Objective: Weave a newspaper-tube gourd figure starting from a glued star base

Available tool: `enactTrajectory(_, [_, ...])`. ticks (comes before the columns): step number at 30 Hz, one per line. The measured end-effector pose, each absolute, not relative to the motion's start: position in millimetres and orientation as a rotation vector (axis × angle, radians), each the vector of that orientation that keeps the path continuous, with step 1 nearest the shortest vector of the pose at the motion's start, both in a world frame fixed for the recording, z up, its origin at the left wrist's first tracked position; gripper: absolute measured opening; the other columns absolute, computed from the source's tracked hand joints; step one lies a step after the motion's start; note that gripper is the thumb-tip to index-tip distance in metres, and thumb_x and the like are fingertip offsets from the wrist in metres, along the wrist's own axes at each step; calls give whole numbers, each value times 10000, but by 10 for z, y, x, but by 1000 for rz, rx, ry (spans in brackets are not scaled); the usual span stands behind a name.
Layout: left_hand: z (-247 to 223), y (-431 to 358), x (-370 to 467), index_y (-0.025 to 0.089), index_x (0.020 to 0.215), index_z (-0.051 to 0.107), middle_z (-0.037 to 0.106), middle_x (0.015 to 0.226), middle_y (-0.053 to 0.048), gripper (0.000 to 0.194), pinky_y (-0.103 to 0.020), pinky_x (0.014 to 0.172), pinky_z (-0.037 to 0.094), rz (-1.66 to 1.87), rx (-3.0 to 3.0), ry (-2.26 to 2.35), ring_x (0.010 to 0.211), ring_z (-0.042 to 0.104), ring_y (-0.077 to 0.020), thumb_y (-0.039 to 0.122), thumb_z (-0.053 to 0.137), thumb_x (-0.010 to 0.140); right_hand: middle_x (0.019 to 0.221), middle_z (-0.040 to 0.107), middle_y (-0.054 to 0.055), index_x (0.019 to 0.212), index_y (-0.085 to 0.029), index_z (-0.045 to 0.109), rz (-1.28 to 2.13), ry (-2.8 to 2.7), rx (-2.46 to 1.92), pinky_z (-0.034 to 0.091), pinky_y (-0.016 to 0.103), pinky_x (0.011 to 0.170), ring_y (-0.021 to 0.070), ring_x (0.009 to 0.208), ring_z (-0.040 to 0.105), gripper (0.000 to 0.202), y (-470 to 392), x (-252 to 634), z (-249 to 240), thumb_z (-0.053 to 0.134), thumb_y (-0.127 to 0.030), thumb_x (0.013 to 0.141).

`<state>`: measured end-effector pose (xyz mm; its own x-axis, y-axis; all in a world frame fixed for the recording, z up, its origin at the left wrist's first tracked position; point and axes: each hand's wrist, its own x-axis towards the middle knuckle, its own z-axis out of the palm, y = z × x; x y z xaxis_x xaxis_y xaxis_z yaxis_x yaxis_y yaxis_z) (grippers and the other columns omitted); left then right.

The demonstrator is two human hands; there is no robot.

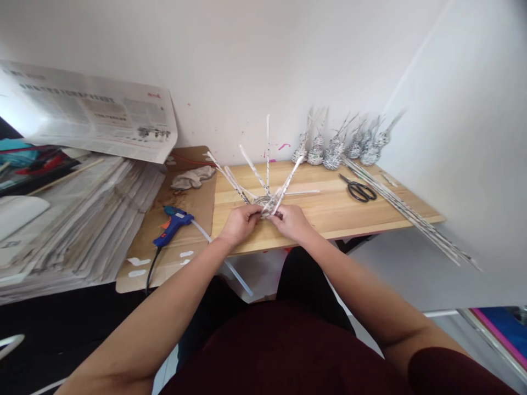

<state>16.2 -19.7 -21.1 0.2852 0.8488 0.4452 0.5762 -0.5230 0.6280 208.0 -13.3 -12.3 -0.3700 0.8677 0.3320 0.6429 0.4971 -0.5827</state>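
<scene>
Between my hands, near the front edge of the wooden table, is a small round woven paper base (265,203). Several rolled newspaper sticks (253,166) rise and fan out from it, and one lies out to the right. My left hand (240,223) pinches the base's near left side, thumb and fingers together. On the near right side my right hand (290,221) is closed on the base, close to an upright paper stick (289,184). My fingers hide the front of the weave.
Black-handled scissors (361,191) and long paper sticks (405,207) lie at right, the sticks overhanging the edge. Several woven paper gourds (316,151) stand by the wall. On cardboard (193,203) at left are a blue glue gun (173,224) and gloves (193,178), beside stacked newspapers (102,214).
</scene>
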Motion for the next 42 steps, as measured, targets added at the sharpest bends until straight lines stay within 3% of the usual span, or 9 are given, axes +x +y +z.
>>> enactTrajectory(7, [-212, -207, 160, 227, 1068, 716, 757, 994, -21, 222, -290, 845, 535, 1096, 2202, 1244, 890, 697, -176, 219, 603, 877, 867, 770, 62, 941, -198, 762, 494, -2151, -1199, 447, 263, 694, 190, 754, 689, 154, -134, 2094, -117, 634, -252, 874])
enactTrajectory(14, [-225, -217, 169, 241, 960, 738, 758, 965, -20, 258, -304, 848, 525, 1064, 2220, 1291, 908, 695, -188, 96, 555, 852, 813, 760, 48, 899, -204, 760, 472, -2166, -1230, 442, 264, 690, 182, 715, 671, 132, -159, 2089, -92, 635, -232, 866])
enactTrajectory(18, [-233, -210, 160, 220, 1001, 725, 747, 975, -43, 214, -319, 856, 522, 1068, 2215, 1231, 907, 688, -194, 142, 600, 846, 854, 762, 60, 910, -201, 757, 481, -2159, -1232, 450, 270, 700, 191, 746, 677, 142, -165, 2080, -95, 631, -253, 872])
enactTrajectory(24, [-243, -163, 184, 212, 880, 724, 736, 898, -30, 132, -318, 831, 517, 1092, 2190, 1266, 865, 676, -188, 130, 641, 817, 920, 762, 68, 971, -195, 742, 514, -2179, -1179, 457, 271, 743, 193, 812, 684, 151, -195, 2097, -67, 631, -209, 869])
enactTrajectory(30, [-253, -134, 175, 207, 829, 705, 721, 866, -21, 100, -303, 811, 506, 1088, 2227, 1235, 845, 663, -174, 131, 642, 814, 813, 746, 35, 1001, -185, 712, 547, -2153, -1175, 445, 251, 701, 162, 712, 659, 179, -232, 2187, -75, 640, -166, 838])
enactTrajectory(42, [-215, -148, 187, 198, 872, 716, 712, 885, -45, 91, -307, 791, 510, 1069, 2220, 1188, 835, 650, -185, 225, 702, 786, 717, 706, 11, 852, -197, 724, 456, -2165, -1198, 387, 247, 649, 140, 624, 583, 78, -188, 2178, -91, 647, -208, 849])
